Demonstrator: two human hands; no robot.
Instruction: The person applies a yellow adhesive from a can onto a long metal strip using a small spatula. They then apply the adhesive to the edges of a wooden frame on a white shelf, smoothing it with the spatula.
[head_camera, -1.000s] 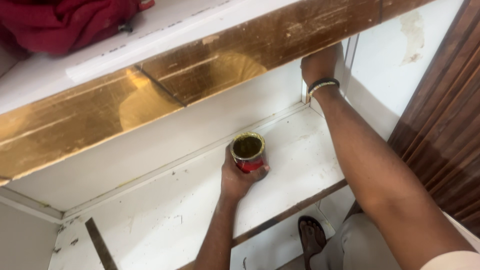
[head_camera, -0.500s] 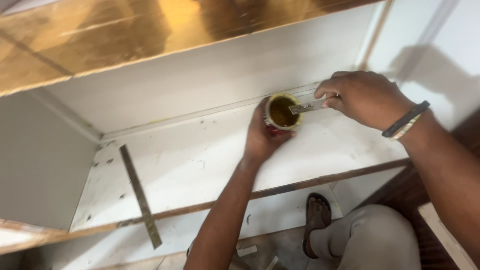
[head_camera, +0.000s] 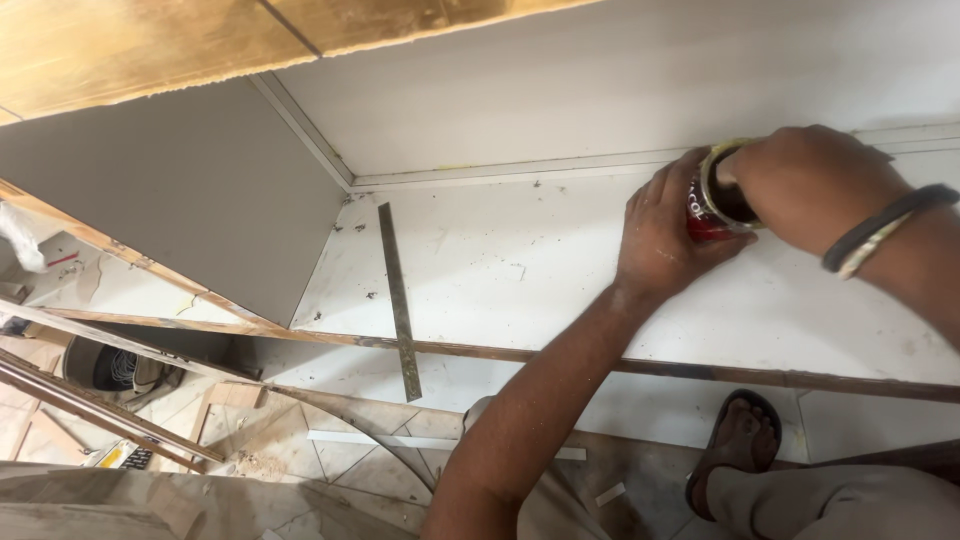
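Can (head_camera: 706, 215) sat upper right on the white shelf (head_camera: 520, 270), left hand (head_camera: 665, 235) clasping it; right hand (head_camera: 810, 185), earlier beside its rim, now covered the mouth, grip unclear.

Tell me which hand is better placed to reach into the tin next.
Probably the right hand: it already sits over the mouth of the red tin. The left hand is wrapped around the tin's side, steadying it on the white shelf.

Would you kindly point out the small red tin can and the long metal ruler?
Small red tin can (head_camera: 703, 222): head view, on its red side wall between the hands.
Long metal ruler (head_camera: 398, 297): head view, mid-length of the flat strip.
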